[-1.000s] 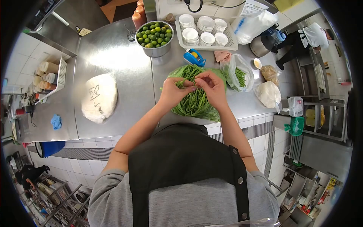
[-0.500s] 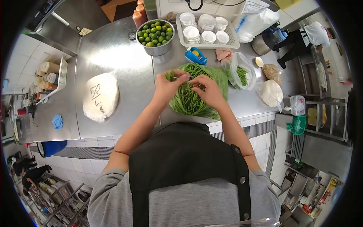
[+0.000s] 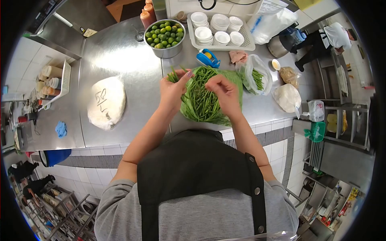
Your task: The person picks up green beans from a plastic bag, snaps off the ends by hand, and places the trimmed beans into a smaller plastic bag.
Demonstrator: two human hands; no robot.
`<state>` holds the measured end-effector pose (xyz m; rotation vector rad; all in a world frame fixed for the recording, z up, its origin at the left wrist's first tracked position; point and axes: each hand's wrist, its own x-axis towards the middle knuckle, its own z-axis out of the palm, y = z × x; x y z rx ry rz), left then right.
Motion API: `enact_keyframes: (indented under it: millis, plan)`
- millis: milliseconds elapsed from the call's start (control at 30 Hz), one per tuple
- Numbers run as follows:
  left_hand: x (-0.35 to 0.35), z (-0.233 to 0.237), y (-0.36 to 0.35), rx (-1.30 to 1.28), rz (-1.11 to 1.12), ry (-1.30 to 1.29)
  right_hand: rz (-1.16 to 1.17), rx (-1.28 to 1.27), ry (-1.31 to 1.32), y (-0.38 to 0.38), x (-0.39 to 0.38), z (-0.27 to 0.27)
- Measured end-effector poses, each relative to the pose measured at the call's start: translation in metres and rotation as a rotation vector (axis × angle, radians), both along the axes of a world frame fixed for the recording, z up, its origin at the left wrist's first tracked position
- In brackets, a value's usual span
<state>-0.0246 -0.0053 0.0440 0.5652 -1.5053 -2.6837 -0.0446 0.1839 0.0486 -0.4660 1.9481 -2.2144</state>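
Observation:
Long thin green beans (image 3: 202, 102) lie in a heap on an opened green plastic bag (image 3: 233, 82) on the steel counter. At the heap's left edge, my left hand (image 3: 173, 94) is closed around a small bunch of green beans (image 3: 172, 76), their tips sticking out past the fingers. My right hand (image 3: 226, 95) hovers over the right side of the heap, thumb and fingertips pinched together. Whatever sits in that pinch, if anything, is too small to make out. A clear bag (image 3: 257, 76) with more green beans stands just beyond on the right.
Behind the heap are a steel pot of limes (image 3: 169, 50), a blue tape dispenser (image 3: 208, 58) and a basket of white bowls (image 3: 249, 43). A marked white bag (image 3: 107, 103) lies left; another white bag (image 3: 286, 98) lies right. A person (image 3: 335, 35) stands far right.
My left hand has shifted slightly left with its green beans, which now point up more visibly. My right hand has moved a little right and its fingers have drawn together.

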Motion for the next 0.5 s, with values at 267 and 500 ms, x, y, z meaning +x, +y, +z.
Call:
enact_keyframes:
  millis: [267,500]
  plan:
    - [0.003,-0.031,-0.007,0.474,-0.023,-0.111,0.126,0.739,0.011,0.045,-0.03,-0.014]
    - [0.004,-0.023,-0.001,0.554,-0.055,-0.116,0.243,0.984,0.646,0.03,-0.008,-0.044]
